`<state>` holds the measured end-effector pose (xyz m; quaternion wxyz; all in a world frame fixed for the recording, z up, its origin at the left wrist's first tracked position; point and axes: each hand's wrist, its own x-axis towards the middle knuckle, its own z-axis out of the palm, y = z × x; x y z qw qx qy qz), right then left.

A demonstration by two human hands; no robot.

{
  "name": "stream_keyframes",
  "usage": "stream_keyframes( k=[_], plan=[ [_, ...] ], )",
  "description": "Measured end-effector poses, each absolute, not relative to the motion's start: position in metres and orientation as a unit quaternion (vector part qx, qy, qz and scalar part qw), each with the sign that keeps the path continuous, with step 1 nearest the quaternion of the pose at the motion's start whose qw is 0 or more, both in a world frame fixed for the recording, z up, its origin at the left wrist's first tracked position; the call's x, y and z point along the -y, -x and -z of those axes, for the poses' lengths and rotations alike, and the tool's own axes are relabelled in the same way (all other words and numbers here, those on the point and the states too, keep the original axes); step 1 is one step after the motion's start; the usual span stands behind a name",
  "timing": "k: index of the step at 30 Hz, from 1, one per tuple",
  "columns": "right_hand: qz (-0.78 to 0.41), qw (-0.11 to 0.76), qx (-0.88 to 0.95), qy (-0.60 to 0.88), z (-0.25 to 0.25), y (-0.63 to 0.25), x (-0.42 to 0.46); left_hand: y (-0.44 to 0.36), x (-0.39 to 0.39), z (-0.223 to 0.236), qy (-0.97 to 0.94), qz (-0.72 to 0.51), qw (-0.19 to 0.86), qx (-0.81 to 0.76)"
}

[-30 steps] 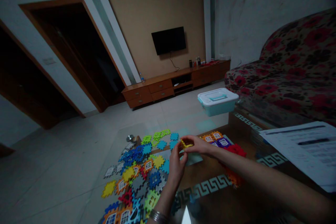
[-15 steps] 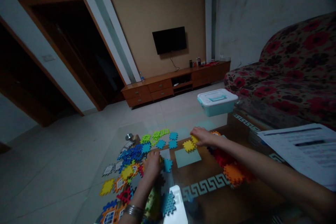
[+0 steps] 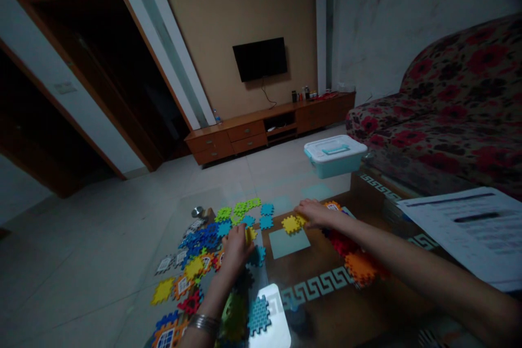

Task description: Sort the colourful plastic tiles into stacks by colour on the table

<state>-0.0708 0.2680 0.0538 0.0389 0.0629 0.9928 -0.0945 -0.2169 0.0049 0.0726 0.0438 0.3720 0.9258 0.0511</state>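
Interlocking puzzle tiles [image 3: 196, 266] in yellow, blue, green, red, orange and grey lie spread across a glass-topped table [image 3: 314, 288], most of them massed at about 7 o'clock from the middle of the view, some printed with little windows. The two hands are well apart. The left hand [image 3: 238, 250], a metal bangle [image 3: 204, 323] on its wrist, curls over the tiles near a small yellow tile [image 3: 248, 235] that stands up at its fingertips; whether it is gripping that tile I cannot tell. The right hand [image 3: 316, 213] lies fairly flat, its fingers reaching to a notched yellow tile [image 3: 291, 224], with no clear grip on it. That tile sits just above a plain pale green square [image 3: 289, 243]. Red and orange tiles [image 3: 361, 266] are heaped at about 4 o'clock from the right hand. A plastic storage box [image 3: 335, 156] with a teal base and a white lid stands at about 1 o'clock beyond the tiles; its lid is on, so its contents are hidden. Printed papers [image 3: 460, 228] lie at the table's right side.
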Motion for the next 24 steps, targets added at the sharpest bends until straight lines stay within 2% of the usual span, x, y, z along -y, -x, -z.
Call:
stream_keyframes(
  k=[5,11,24],
  plan=[
    [0.11,0.056,-0.99,-0.068,-0.055,0.068,-0.268,0.195,-0.053,-0.066,-0.473,-0.134,0.063,-0.868],
    [0.122,0.042,-0.99,-0.062,-0.051,0.067,-0.271,0.174,-0.105,-0.057,-0.507,-0.128,0.113,-0.845],
    [0.16,0.019,-0.985,-0.059,-0.035,0.073,-0.272,0.17,-0.113,-0.044,-0.51,-0.122,0.144,-0.84]
  ],
)
